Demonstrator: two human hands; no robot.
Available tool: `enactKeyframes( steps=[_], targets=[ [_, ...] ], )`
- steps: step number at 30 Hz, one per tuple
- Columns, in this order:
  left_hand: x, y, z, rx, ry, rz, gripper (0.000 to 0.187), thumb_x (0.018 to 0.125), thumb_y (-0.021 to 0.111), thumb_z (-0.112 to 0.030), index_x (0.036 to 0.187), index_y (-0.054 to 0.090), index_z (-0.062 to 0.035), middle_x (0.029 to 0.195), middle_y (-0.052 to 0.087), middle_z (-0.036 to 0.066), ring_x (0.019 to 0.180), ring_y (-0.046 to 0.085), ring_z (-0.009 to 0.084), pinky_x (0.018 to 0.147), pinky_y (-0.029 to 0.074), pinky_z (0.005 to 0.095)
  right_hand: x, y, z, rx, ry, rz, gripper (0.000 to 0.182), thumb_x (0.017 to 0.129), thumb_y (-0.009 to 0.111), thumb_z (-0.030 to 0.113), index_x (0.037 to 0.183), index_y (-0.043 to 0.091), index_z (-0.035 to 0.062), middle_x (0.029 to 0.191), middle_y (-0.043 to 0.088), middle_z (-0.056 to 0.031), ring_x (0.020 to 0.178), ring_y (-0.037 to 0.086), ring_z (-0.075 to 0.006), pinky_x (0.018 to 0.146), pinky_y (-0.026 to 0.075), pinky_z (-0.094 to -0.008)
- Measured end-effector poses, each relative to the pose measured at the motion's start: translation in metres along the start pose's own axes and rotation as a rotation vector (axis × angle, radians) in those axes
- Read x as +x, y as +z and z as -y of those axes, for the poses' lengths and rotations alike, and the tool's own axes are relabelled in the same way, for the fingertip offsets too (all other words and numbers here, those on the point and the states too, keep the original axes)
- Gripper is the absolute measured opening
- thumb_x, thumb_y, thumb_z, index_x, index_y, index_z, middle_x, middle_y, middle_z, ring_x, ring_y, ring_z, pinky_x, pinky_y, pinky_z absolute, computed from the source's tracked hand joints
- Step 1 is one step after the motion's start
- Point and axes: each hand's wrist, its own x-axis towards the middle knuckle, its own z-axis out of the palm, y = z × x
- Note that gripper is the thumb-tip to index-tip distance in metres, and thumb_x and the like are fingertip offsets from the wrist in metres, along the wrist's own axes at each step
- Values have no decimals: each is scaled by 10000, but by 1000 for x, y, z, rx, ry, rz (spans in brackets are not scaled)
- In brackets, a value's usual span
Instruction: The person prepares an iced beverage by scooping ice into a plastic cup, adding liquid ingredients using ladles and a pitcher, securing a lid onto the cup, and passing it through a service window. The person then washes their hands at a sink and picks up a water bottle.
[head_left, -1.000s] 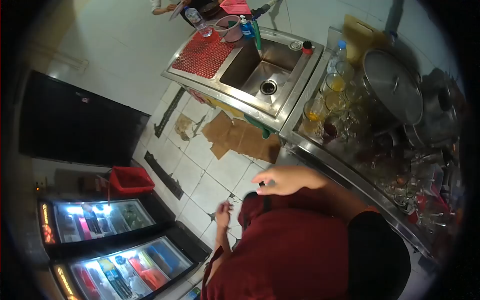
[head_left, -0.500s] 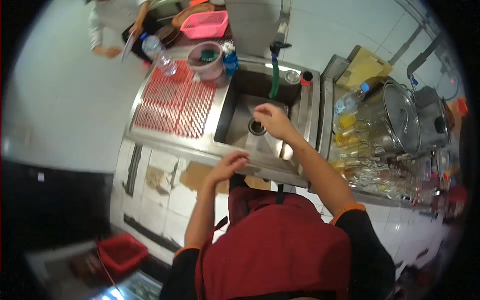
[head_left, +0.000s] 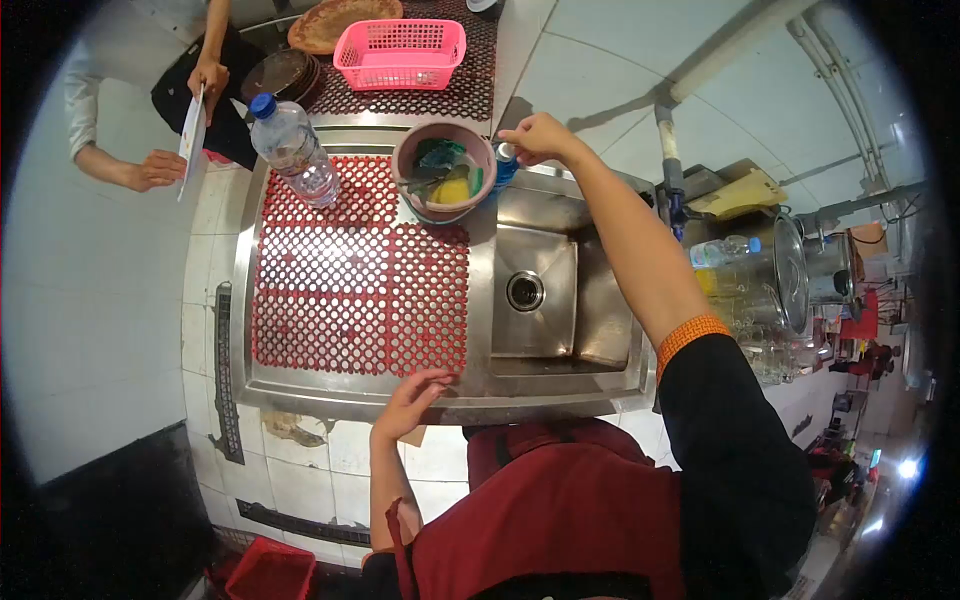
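My right hand (head_left: 540,138) is stretched to the back of the sink, its fingers closed at the white top of a blue bottle (head_left: 506,168). That bottle stands close beside a pale pink bucket (head_left: 404,165), which holds a yellow sponge (head_left: 450,191) and a green scouring pad (head_left: 440,153). Over the front rim of the steel counter, my left hand (head_left: 410,403) hovers with loosely bent fingers apart and nothing in them. Below my right forearm lies the steel sink basin (head_left: 535,325) with its round drain (head_left: 525,291).
Red perforated mats (head_left: 350,300) cover the left drainboard, where a large clear bottle (head_left: 300,160) stands. Behind it is a pink basket (head_left: 400,55). Another person's hands (head_left: 160,170) hold a white sheet-like object. Glass mugs (head_left: 760,345) and a big pot (head_left: 788,265) stand at right.
My right hand has moved from above the sink drain to the blue bottle at the back. The view has swung, and my left hand still hangs near the counter's front edge.
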Motion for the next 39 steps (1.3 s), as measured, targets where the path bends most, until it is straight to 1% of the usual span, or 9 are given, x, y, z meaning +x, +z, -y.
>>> enactKeyframes(
  steps=[10, 17, 21, 26, 29, 33, 35, 36, 39],
  targets=[
    [58, -65, -94, 125, 208, -37, 316, 983, 545, -109, 1270, 536, 24, 1195, 616, 114, 1085, 584, 175, 975, 456, 322, 3, 2, -11, 185, 21, 35, 472, 885, 687, 441, 744, 646, -8, 664, 634, -60, 535, 603, -116, 517, 546, -244],
    [157, 68, -262, 297, 651, 191, 279, 934, 606, -101, 1183, 591, 24, 1135, 634, 108, 1058, 606, 173, 907, 477, 310, -53, 3, -39, 730, 134, -328, 571, 930, 577, 505, 837, 641, -54, 723, 649, -105, 542, 625, -187, 525, 547, -296],
    [212, 204, -294, 860, 1204, 169, 452, 873, 656, -200, 1249, 551, 28, 1213, 583, 182, 1178, 528, 325, 1027, 392, 428, -136, 73, -127, 1313, -588, -30, 400, 963, 567, 377, 1185, 611, 47, 1203, 614, -118, 1011, 630, -238, 944, 482, -395],
    [263, 272, -217, 1134, 1187, -39, 536, 765, 751, -320, 1172, 578, -19, 1149, 561, 163, 1215, 451, 382, 1046, 295, 519, -274, 115, -183, 1363, 250, 120, 312, 863, 668, 16, 1163, 594, -31, 1142, 642, -135, 1040, 632, -238, 902, 521, -364],
    [285, 261, -195, 940, 1192, 54, 347, 639, 813, -356, 718, 567, -124, 997, 550, 56, 1170, 461, 331, 1033, 241, 517, -318, 111, -228, 1574, 326, 16, 318, 893, 635, 8, 1187, 563, -88, 1106, 639, -176, 1039, 638, -262, 936, 533, -381],
    [312, 239, -199, 784, 1220, 268, 404, 647, 817, -272, 567, 456, -109, 1079, 592, 53, 1248, 425, 347, 1042, 235, 492, -323, 105, -264, 1597, 284, -93, 311, 915, 593, -2, 1206, 547, -100, 1125, 634, -189, 1066, 632, -278, 970, 519, -391],
    [314, 237, -197, 842, 1256, 308, 271, 774, 742, -259, 735, 541, -83, 1201, 588, 107, 1313, 382, 357, 1087, 251, 481, -311, 96, -256, 1575, 231, -227, 300, 937, 549, 1, 1219, 541, -100, 1127, 633, -200, 1077, 631, -291, 984, 511, -393],
    [313, 240, -188, 394, 1272, 232, 251, 841, 674, -296, 828, 556, -75, 1234, 578, 102, 1322, 377, 327, 1095, 250, 479, -306, 90, -252, 1606, 225, -284, 298, 963, 495, 14, 1233, 528, -108, 1175, 612, -222, 1120, 611, -307, 996, 501, -394],
    [307, 217, -130, -148, 656, -327, 404, 990, 446, -416, 1131, 543, -51, 1240, 563, 71, 1278, 427, 236, 1094, 283, 445, -296, 88, -235, 1477, 81, -511, 299, 983, 427, 20, 1235, 528, -105, 1247, 581, -232, 1186, 580, -301, 995, 496, -380]
  ],
)
